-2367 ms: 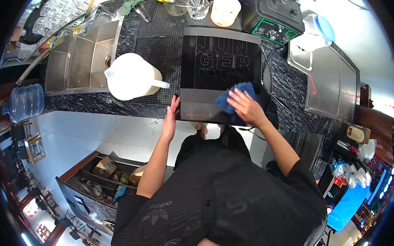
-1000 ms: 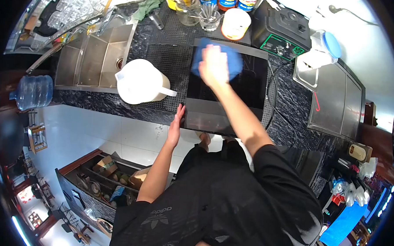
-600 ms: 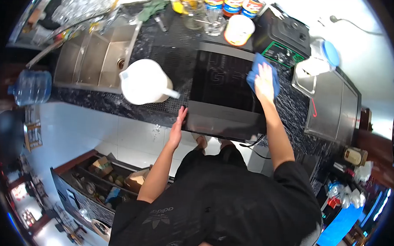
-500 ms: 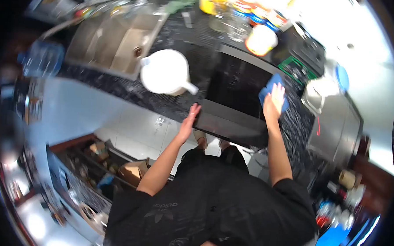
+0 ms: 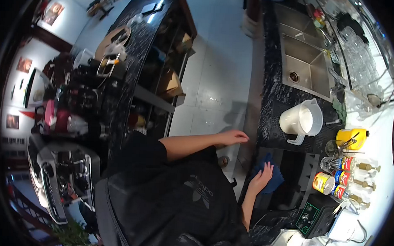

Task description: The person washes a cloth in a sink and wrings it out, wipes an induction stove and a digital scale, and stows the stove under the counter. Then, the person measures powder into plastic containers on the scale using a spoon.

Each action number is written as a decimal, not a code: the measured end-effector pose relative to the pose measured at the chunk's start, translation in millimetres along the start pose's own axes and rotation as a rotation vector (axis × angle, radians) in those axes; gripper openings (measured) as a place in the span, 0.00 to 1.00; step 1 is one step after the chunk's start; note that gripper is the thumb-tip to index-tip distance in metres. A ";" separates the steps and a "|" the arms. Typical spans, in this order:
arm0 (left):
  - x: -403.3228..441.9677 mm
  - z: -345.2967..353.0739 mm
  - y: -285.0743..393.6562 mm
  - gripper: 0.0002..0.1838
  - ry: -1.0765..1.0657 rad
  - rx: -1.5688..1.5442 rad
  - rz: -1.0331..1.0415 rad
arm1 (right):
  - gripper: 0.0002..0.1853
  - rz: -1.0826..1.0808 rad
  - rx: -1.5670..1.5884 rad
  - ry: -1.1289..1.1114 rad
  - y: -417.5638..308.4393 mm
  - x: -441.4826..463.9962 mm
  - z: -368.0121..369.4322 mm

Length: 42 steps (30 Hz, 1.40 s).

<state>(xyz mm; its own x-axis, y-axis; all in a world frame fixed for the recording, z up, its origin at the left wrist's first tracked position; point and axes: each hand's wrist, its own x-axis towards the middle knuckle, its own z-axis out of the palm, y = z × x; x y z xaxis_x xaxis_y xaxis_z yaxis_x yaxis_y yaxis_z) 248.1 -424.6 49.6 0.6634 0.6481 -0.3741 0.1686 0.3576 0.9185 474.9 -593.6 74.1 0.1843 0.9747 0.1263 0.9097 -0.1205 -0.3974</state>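
My right hand rests on a crumpled blue cloth, fingers over it and pressing it down. Under the cloth lies a flat, glossy black panel with grey bands, set on the dark counter. My left hand is off the counter's front edge, fingers stretched out and holding nothing. A translucent plastic pitcher with a handle stands beside the panel, on a black perforated mat. Something white shows inside the pitcher.
A steel sink lies past the pitcher. Along the wall stand a yellow jug, several cans and a black box with green trim. Behind me are a marbled counter with shelves and an espresso machine.
The view has swung round to the left. My right hand and the cloth have moved from the panel's far right side to its near edge. My left hand has left the panel's edge.
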 end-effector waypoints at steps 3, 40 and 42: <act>-49.8 -15.8 -2.6 0.22 0.084 0.035 -0.035 | 0.25 0.254 0.586 -0.001 -19.4 31.6 -23.3; -7.4 -705.1 181.7 0.13 0.844 -0.663 0.333 | 0.23 -0.634 0.904 -1.014 -641.2 689.5 293.5; -4.2 -742.3 213.3 0.19 1.092 -0.282 0.206 | 0.23 -0.590 0.866 -1.111 -655.6 736.4 322.0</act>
<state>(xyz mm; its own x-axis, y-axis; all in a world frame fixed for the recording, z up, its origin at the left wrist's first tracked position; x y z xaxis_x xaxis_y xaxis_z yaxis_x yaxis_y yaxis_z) -259.9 148.1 152.1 -0.3509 0.9002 -0.2580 -0.1308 0.2256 0.9654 -105.6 263.8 135.0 -0.8376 0.5339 -0.1158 0.1880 0.0827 -0.9787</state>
